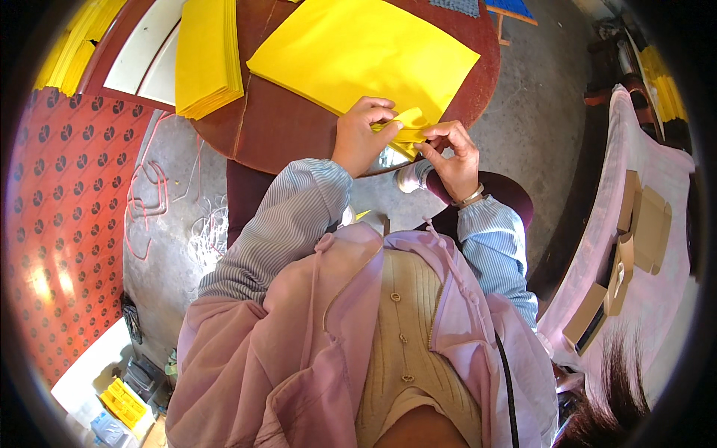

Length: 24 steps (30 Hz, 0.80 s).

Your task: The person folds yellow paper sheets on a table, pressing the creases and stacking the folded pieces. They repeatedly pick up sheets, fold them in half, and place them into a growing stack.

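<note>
A broad stack of yellow sheets lies flat on the round red-brown table; whether they are paper or cloth I cannot tell. At the stack's near corner, a yellow sheet is bent into small folds over the table's edge. My left hand pinches these folds from the left, fingers curled. From the right, my right hand grips the same folded part between thumb and fingers. The fingertips hide some of the folds. A bracelet circles my right wrist.
A tall pile of folded yellow sheets stands on the table's left. On the right, a pink-covered surface bears open cardboard boxes. A red patterned board and loose pinkish cord are at the left. My knees sit under the table's edge.
</note>
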{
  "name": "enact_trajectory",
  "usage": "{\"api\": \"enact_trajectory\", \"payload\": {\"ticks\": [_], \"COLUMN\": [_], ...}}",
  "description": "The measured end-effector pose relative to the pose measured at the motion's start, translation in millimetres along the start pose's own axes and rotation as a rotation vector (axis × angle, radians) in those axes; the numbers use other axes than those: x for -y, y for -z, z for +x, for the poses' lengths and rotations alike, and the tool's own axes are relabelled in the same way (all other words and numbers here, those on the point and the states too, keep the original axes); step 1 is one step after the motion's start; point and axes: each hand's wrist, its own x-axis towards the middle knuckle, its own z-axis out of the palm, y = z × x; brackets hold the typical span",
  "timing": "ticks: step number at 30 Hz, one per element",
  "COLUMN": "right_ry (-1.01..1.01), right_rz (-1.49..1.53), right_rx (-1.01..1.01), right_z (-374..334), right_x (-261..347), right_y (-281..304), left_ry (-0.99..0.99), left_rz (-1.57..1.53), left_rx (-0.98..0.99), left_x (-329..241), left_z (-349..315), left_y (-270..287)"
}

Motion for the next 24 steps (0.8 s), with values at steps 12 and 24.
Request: {"api": "enact_trajectory", "payload": {"ticks": [12,24], "right_ry": [-0.082,-0.037], "right_rz": [0.131,0.022], "right_rx": [0.034,0.007], "right_z": [1.6,-2.9], "right_x": [-10.7,-5.2], "right_y": [1.3,-0.5], "left_ry": [-0.045,0.020], "left_rz": [-0.003,0.002], "left_rx": [0.109,0.029], "left_x": [6.4,0.9], "left_z": [2.5,-0.6], "left_y": [9.5,1.1]}}
